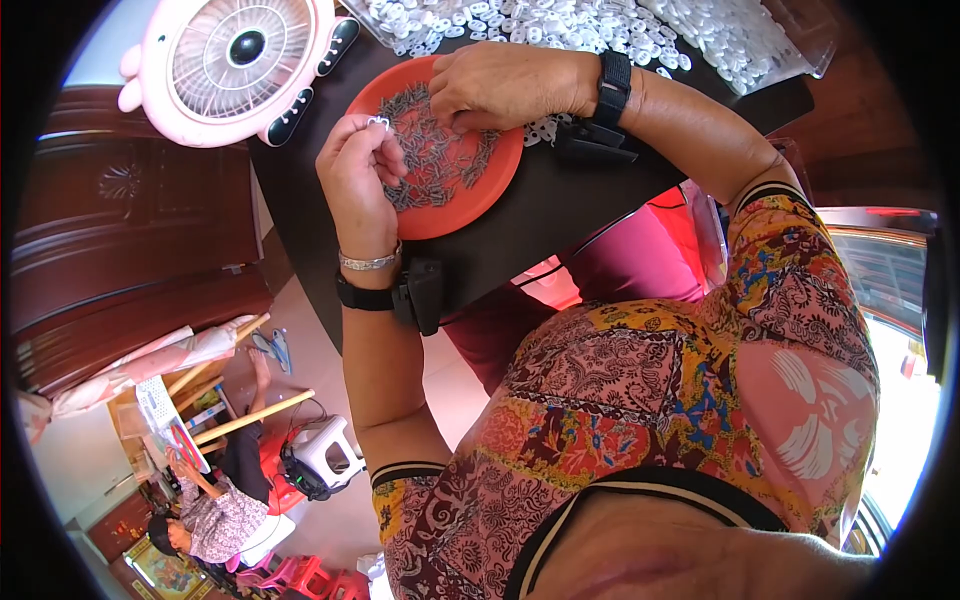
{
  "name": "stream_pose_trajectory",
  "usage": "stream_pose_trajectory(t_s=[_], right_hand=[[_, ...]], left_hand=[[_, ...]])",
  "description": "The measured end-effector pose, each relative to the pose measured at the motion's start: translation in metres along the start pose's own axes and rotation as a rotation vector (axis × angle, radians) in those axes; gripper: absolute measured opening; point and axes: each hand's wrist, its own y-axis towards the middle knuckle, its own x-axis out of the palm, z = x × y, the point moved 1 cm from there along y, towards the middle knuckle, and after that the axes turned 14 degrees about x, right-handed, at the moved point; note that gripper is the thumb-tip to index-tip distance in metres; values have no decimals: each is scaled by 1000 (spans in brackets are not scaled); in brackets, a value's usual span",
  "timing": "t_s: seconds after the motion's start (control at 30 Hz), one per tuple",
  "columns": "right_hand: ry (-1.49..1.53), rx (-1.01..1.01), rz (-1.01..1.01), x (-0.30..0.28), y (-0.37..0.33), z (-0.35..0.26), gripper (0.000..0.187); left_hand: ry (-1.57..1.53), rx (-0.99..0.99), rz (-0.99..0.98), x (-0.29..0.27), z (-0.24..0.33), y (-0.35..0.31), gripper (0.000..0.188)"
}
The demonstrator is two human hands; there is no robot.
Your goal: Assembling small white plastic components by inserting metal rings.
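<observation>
A round red plate (448, 224) lies on the dark table, with many small grey screws (425, 160) spread over it. My left hand (362, 170) is over the plate's left side, thumb and forefinger pinched on a small white plastic piece (378, 121). My right hand (510, 85) reaches across the plate's far right rim. Its fingers are bent together, tips down at the screws; whatever they hold, if anything, is hidden beneath the hand.
A large heap of white plastic pieces (560, 22) covers the table's far side, beside a clear bag or tray (745, 50) of more. A pink fan (245, 45) stands at the far left. Black devices (420, 295) hang from both wrists. Another person (230, 520) sits lower left.
</observation>
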Motion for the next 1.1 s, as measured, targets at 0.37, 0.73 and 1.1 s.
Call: stream_pose_trajectory(t_s=[0.37,0.73,1.1], right_hand=[[82,-9,41,-5,-1,-12,12],[-2,-23,52,1,-2,-9,12],[578,313,-10,-11,0,-11,13]], left_hand=[[4,0,3,0,1,1,16],[-7,13,-9,1,0,0,16],[-21,3,-55,6,3,-2,15]])
